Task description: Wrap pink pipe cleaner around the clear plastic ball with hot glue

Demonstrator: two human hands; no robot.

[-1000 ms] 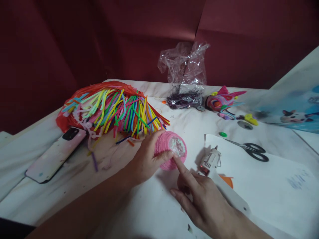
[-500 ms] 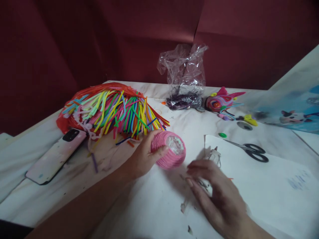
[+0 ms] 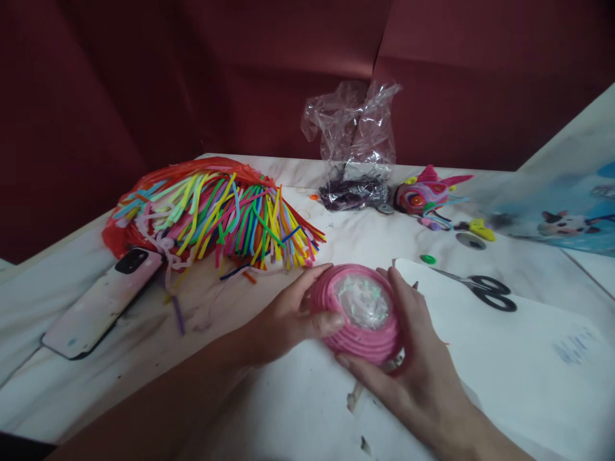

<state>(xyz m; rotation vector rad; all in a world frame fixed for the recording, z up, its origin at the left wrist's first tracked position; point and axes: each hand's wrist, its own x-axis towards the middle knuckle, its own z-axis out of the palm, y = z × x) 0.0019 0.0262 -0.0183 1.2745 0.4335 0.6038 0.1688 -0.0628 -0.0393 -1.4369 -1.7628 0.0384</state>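
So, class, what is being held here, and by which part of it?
The pink coiled object, by its opposite sides: left hand on one, right hand on the other.

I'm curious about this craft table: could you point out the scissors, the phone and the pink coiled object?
Scissors (image 3: 475, 285): head view, where black handles meet.
Phone (image 3: 100, 308): head view, back.
Pink coiled object (image 3: 361, 342): head view, coiled side.

Before you, the wound ball (image 3: 360, 349) was pink around a clear, whitish centre flecked with green; your bench (image 3: 283, 390) was white with grey-brown marbling, your phone case (image 3: 100, 307) pastel pink and white, the scissors' handles (image 3: 494, 294) black, and the backdrop (image 3: 269, 77) deep maroon
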